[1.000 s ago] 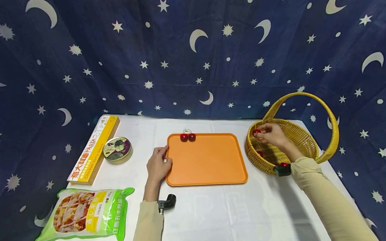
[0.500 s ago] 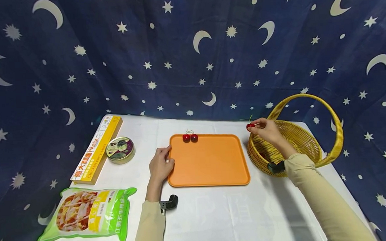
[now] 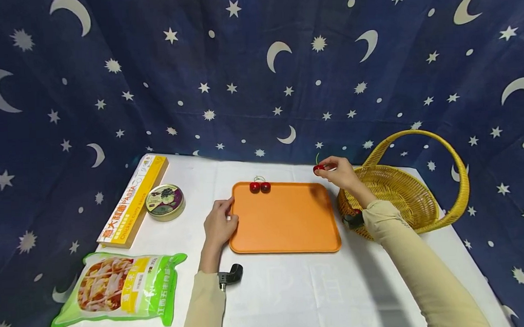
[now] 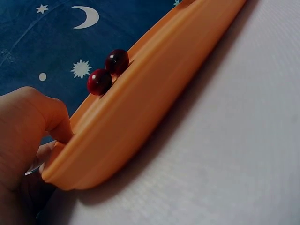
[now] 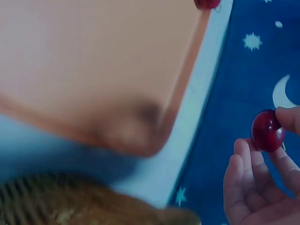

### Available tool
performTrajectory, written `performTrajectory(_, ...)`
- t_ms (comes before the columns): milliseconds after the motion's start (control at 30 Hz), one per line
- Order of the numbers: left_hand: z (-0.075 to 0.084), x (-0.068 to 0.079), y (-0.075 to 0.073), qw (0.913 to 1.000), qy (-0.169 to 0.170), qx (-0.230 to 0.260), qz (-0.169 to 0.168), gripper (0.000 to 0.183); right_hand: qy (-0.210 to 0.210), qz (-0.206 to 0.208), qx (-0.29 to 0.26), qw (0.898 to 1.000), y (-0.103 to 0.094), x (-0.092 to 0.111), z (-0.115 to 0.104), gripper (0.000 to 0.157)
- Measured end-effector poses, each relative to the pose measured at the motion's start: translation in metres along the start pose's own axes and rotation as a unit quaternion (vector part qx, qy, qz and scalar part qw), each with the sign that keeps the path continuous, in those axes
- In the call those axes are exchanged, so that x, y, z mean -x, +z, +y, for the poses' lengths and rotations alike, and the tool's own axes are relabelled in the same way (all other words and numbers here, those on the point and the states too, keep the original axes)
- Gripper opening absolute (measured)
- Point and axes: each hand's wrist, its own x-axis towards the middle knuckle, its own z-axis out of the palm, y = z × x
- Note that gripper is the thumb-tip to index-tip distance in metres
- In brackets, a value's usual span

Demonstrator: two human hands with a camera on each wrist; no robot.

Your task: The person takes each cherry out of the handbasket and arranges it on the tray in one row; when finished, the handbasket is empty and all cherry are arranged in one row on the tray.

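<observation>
My right hand [image 3: 341, 173] pinches a dark red cherry [image 3: 319, 169] with a green stem, held above the far right corner of the orange tray [image 3: 286, 221]. In the right wrist view the cherry [image 5: 267, 131] sits between thumb and fingertips. Two more cherries, one [image 3: 254, 187] beside the other [image 3: 265, 187], lie against the tray's far rim with their stems leaning over it. At the tray's left edge my left hand [image 3: 220, 224] grips the rim; the left wrist view has a finger over it and the others partly hidden.
A yellow wicker basket [image 3: 421, 186] with a tall handle stands right of the tray, a bit of red inside it. On the left are a pasta box [image 3: 134, 203], a round tin [image 3: 164, 202] and a green food bag [image 3: 118, 287]. A starry curtain [image 3: 242, 110] hangs behind.
My right hand has lifted a cherry out of the basket and carried it left to over the tray's corner. The left hand has stayed on the tray's edge.
</observation>
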Motion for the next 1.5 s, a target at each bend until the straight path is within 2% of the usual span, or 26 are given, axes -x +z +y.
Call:
performTrajectory(233,-0.001,0.0,-0.001,1.0,0.001,-0.001,-0.002,0.055,-0.013,-0.018,0.001,1.0,0.037,-0.009,-0.008,0.034)
performTrajectory(467,0.0,0.0,0.0,1.0,0.002,0.007,0.005,0.056,-0.05,-0.031,0.023,0.998,0.069,-0.017,-0.014,0.031)
performTrajectory(733,0.001,0.0,0.002,1.0,-0.004,0.006,-0.001,0.055,-0.017,-0.045,0.013,0.999,0.1,-0.021,-0.017,0.029)
performTrajectory(933,0.0,0.001,0.002,0.9999,-0.008,0.013,0.001,0.055,0.008,-0.044,-0.004,0.999,0.115,-0.023,-0.018,0.027)
performTrajectory(1200,0.001,0.001,0.001,0.9999,-0.007,0.01,-0.001,0.055,0.046,-0.029,-0.012,0.998,0.123,-0.023,-0.015,0.027)
performTrajectory(1500,-0.001,0.001,0.001,1.0,-0.005,0.001,0.003,0.054,0.05,-0.023,-0.033,0.998,0.127,-0.021,-0.013,0.028)
